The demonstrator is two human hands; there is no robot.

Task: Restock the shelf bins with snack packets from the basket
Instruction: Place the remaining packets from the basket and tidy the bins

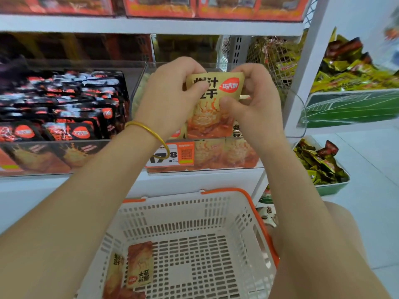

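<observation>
Head view: the left hand (170,98) and right hand (254,104) both pinch the top of a beige foil snack packet with an orange food print (212,113), held upright over the clear plastic shelf bin (301,117) that holds matching packets. Below, the white slotted plastic basket with orange handles (194,212) holds a few beige packets (139,264) in its near left corner. A thin gold bangle (149,130) circles the left wrist.
</observation>
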